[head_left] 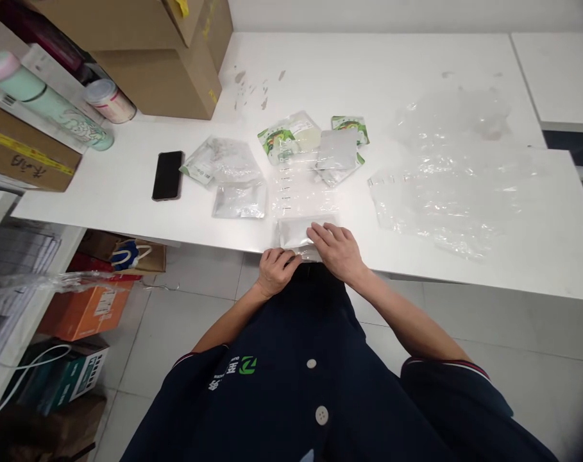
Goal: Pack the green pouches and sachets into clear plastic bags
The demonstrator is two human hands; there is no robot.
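White table is viewed from above. At its near edge, a clear packet is pinched by the left hand and pressed flat under the open right hand.

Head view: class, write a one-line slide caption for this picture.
Both hands, left hand and right hand, press a small clear pouch at the white table's near edge, more pouches behind.
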